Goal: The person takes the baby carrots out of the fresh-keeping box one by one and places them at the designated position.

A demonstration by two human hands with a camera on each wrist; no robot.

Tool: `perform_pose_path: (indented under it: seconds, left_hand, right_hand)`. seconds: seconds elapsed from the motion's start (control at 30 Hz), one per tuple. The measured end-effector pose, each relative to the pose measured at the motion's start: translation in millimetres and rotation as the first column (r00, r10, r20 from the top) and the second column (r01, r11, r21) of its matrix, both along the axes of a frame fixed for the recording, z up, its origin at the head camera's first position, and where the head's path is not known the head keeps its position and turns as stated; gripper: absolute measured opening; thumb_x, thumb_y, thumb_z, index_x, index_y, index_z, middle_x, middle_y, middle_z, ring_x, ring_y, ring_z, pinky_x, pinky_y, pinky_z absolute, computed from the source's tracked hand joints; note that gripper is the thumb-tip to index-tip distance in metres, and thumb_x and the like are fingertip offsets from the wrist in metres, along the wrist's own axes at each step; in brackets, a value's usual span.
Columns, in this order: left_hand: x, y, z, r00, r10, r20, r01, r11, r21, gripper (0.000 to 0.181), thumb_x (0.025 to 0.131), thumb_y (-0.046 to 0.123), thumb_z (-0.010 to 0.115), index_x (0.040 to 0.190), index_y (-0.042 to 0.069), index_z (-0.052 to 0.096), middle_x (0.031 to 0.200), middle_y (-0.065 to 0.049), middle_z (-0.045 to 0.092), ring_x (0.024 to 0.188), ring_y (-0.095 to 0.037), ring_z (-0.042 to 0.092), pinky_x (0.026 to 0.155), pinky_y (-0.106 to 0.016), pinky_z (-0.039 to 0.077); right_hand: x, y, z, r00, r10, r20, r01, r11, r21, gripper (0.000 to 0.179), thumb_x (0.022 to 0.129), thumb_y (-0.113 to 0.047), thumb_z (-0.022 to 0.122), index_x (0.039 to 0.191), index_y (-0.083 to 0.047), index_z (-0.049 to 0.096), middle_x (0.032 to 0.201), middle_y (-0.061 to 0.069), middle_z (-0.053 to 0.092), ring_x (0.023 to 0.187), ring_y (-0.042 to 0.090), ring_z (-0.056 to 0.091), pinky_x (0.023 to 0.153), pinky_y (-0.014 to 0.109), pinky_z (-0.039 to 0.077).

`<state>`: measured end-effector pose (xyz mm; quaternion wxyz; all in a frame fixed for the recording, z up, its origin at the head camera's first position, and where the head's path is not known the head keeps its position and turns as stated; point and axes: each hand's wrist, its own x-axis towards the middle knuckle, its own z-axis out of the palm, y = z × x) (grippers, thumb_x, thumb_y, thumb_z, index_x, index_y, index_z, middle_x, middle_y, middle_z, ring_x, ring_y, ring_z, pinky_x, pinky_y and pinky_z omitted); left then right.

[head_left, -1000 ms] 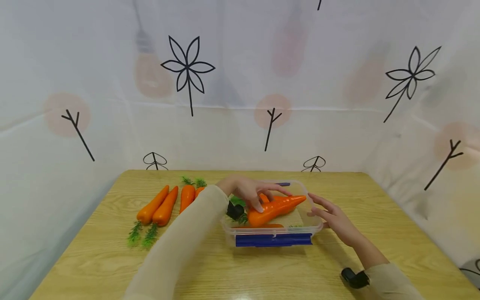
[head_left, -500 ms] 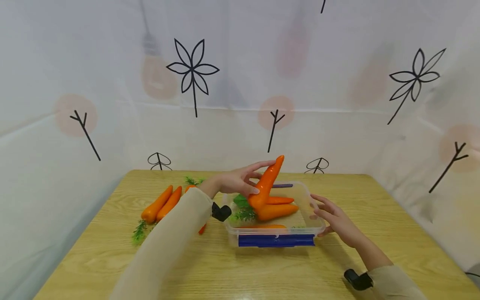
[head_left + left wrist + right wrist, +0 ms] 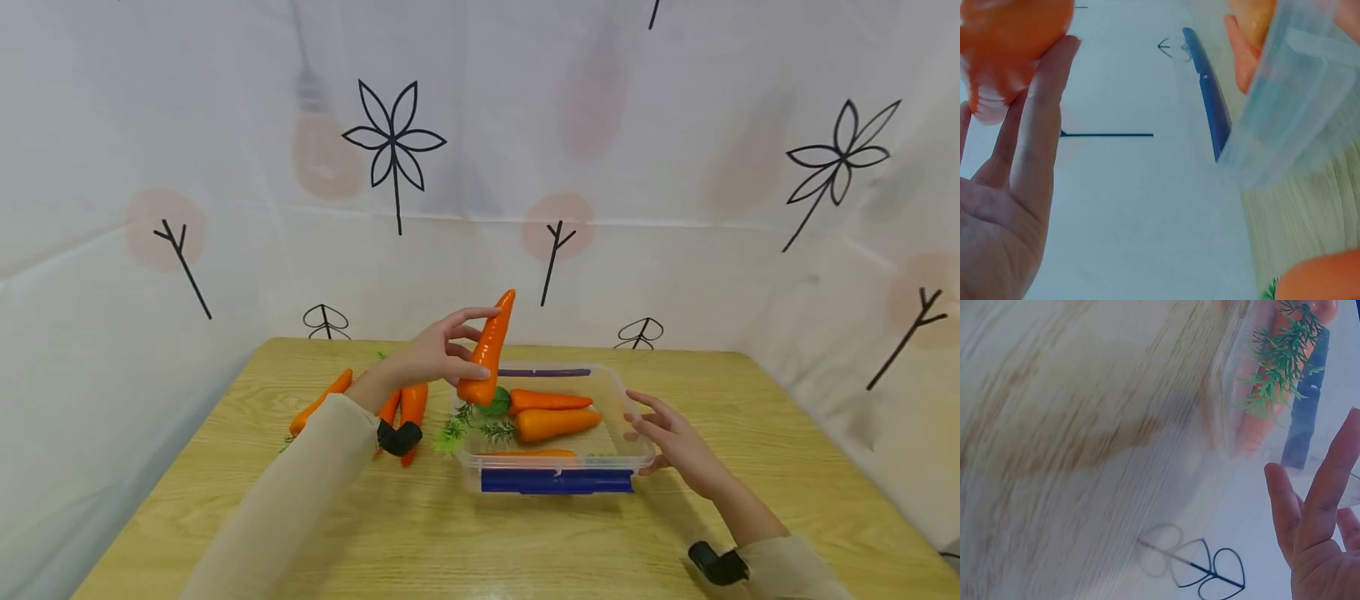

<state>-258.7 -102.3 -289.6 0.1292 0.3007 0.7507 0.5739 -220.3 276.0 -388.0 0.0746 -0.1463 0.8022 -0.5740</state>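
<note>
"Orange carrot first: where is it?"

"Up in the left hand, above the left end of the clear plastic box. Thick end down, tip up and leaning a little to the right."

"And that hand's grip?"

"Clamped on the carrot – thumb on the thick part, fingers along it towards the tip. Feathery greens show just below the thick end; whether all of them belong to it, I can't tell."

"The right hand?"

"Beside the box's right end, its fingers apart and fairly straight. Whether the fingertips touch the wall, I can't say."

"What lies inside the box?"

"A reddish carrot and a paler orange one, side by side with tips to the right, plus another carrot along the front wall. Near their thick ends sits something round and dark green. A blue clip runs along the front."

"Anything else on the table?"

"More carrots to the left of the box – partly hidden by the left arm. Behind everything hangs a pale cloth with black flower drawings."
</note>
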Motion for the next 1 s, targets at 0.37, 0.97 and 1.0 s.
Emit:
perform_pose_path:
  seconds: [0.37, 0.97, 1.0]
  left_hand:
    - [19.2, -57.0, -6.9, 0.958, 0.230, -0.170, -0.228, 0.973, 0.036, 0.074, 0.077, 0.008, 0.076, 0.139, 0.024, 0.040, 0.127, -0.015, 0.044, 0.095, -0.031, 0.056, 0.067, -0.041, 0.054]
    - [39.9, -164.2, -21.3, 0.874, 0.418, -0.249, -0.444, 0.894, -0.059, 0.073, 0.080, 0.011, 0.074, 0.141, 0.016, 0.035, 0.130, -0.019, 0.044, 0.100, -0.030, 0.054, 0.064, -0.039, 0.054]
    - [41.6, -169.5, -22.7, 0.867, 0.428, -0.254, -0.457, 0.887, -0.063, 0.073, 0.081, 0.011, 0.074, 0.142, 0.016, 0.035, 0.130, -0.020, 0.045, 0.099, -0.028, 0.055, 0.064, -0.038, 0.055]
  right_hand:
    - [0.0, 0, 0.2, 1.000, -0.023, -0.002, 0.023, 1.000, 0.010, 0.055, 0.101, -0.024, 0.042, 0.147, -0.003, 0.020, 0.134, 0.039, 0.032, 0.109, 0.048, 0.048, 0.058, 0.045, 0.054]
    - [1.3, -2, -2.1, 1.000, -0.019, -0.016, 0.019, 1.000, 0.004, 0.055, 0.102, -0.024, 0.041, 0.148, -0.003, 0.019, 0.135, 0.038, 0.032, 0.110, 0.043, 0.050, 0.057, 0.047, 0.054]
    - [1.2, -2, -2.3, 1.000, -0.019, -0.016, 0.019, 1.000, 0.005, 0.055, 0.102, -0.024, 0.040, 0.148, -0.003, 0.019, 0.135, 0.039, 0.032, 0.110, 0.042, 0.050, 0.057, 0.047, 0.054]
